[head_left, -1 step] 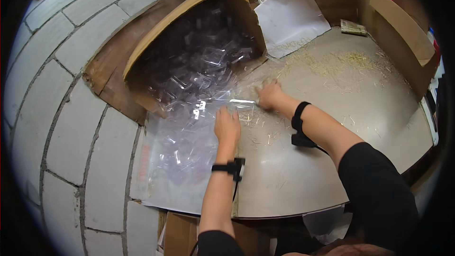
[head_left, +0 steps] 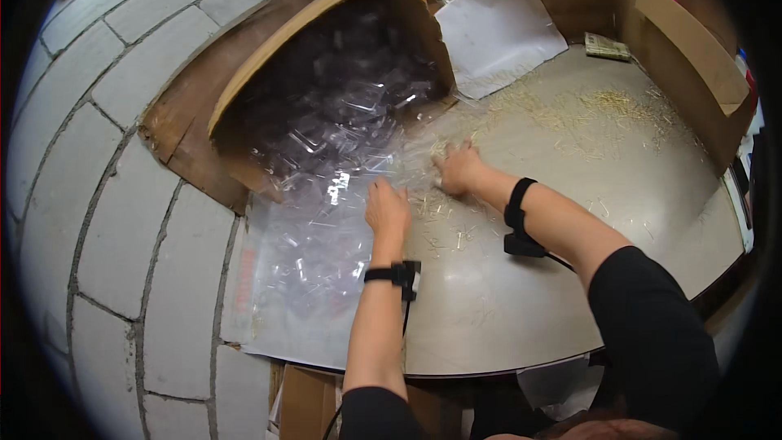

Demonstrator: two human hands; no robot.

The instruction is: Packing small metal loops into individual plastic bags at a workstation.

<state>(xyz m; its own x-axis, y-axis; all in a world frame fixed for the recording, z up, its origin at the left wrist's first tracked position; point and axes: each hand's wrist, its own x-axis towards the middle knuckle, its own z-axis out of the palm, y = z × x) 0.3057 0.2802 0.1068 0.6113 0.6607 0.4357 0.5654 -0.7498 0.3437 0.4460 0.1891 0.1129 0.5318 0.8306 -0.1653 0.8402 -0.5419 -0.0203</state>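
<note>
My left hand (head_left: 387, 210) is at the right edge of the plastic pieces (head_left: 309, 265), which reach from inside the cardboard box (head_left: 297, 12) onto the table (head_left: 497, 310) at near left. My right hand (head_left: 459, 169) is to its right and slightly farther off. Wire bits (head_left: 623, 107) lie between my hands and beyond, toward far right. Behind them are a sheet (head_left: 501, 37), right of the box, and a packet (head_left: 607, 47) beside the cardboard wall (head_left: 688, 85). The block wall (head_left: 114, 220) runs along my left.
</note>
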